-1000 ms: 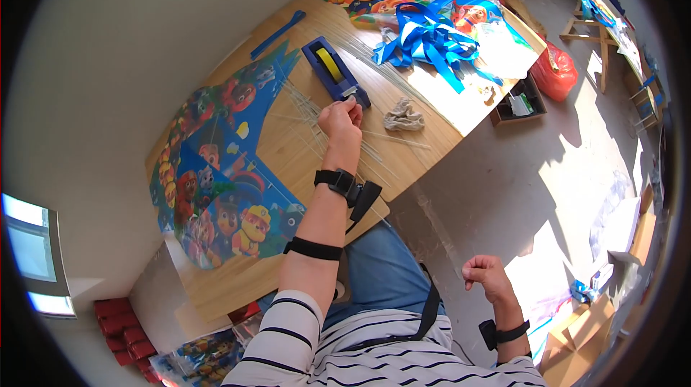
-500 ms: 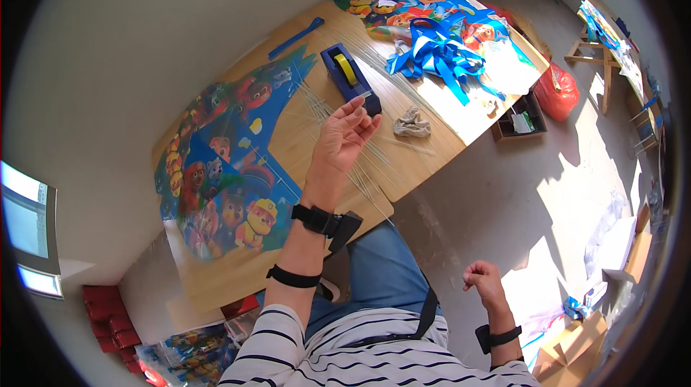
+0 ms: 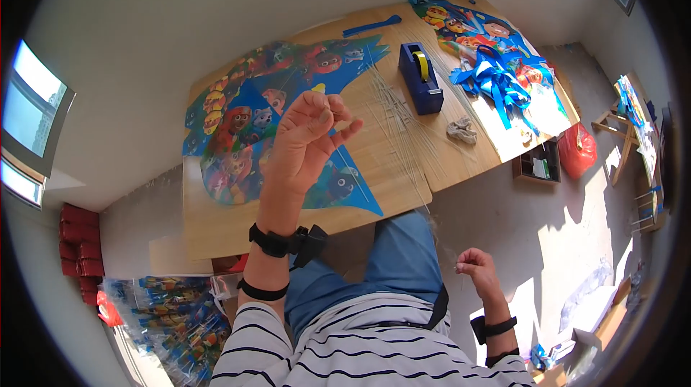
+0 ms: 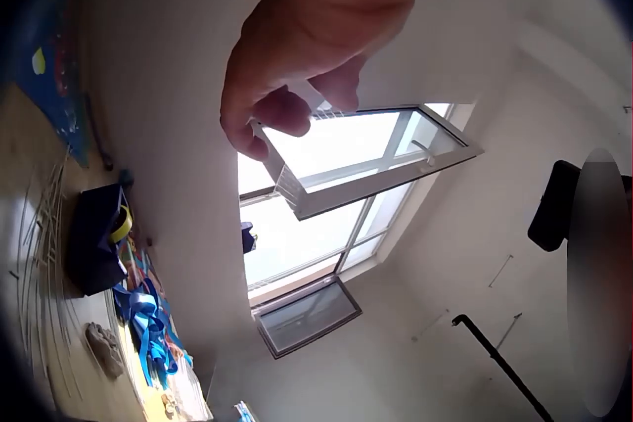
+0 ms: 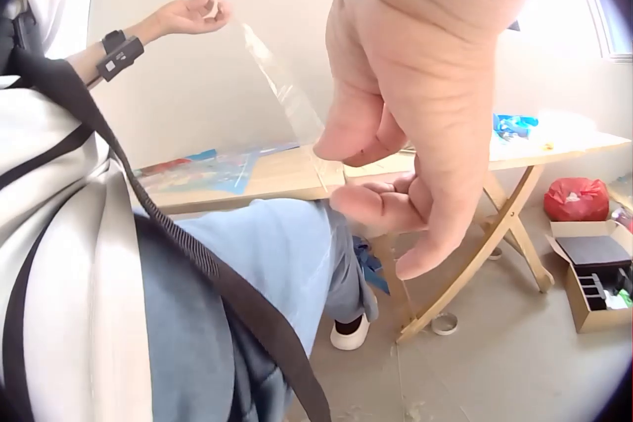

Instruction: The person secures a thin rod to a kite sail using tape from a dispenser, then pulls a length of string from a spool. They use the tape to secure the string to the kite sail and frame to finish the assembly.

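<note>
My left hand (image 3: 302,142), raised over the table (image 3: 367,218), pinches one end of a clear strip (image 5: 279,86), best seen in the right wrist view. The strip slants down to my right hand (image 5: 425,115), whose thumb and fingertips hold its other end beside my lap. In the left wrist view, the left hand (image 4: 316,46) has its fingers bent around something clear. To its right on the table stands a blue tape dispenser (image 3: 422,79) with a yellow core. Thin pale sticks (image 3: 392,110) lie scattered between the dispenser and the printed cartoon sheets (image 3: 252,117).
Blue ribbon (image 3: 493,81) is heaped on more printed sheets at the table's right end. A crumpled grey-beige piece (image 3: 461,130) lies near the front edge. Beyond the table are a box (image 3: 536,167) and a red bag (image 3: 578,149) on the floor.
My left hand has moved away from the dispenser, leftward and up above the printed sheets. The head view has turned, so the table appears shifted right. My right hand stays low at the right.
</note>
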A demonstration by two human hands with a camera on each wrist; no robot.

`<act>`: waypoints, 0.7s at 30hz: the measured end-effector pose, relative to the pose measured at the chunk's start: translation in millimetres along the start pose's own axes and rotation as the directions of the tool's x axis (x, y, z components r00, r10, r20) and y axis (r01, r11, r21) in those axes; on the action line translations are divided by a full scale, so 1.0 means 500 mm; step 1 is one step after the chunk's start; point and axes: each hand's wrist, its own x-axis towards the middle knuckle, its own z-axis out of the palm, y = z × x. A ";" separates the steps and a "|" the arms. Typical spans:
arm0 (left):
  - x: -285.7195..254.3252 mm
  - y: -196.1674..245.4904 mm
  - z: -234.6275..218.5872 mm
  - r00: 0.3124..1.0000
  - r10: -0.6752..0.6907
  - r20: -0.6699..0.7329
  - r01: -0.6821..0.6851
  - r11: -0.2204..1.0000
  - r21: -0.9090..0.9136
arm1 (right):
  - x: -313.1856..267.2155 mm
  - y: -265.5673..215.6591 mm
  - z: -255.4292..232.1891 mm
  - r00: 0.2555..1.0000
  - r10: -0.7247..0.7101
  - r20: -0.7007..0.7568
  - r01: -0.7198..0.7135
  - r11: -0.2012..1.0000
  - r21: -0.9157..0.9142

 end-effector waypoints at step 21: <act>0.100 0.224 -0.472 0.834 0.267 -0.483 0.059 0.827 0.559 | 0.156 -0.092 0.318 0.964 -0.059 0.261 0.038 0.996 0.085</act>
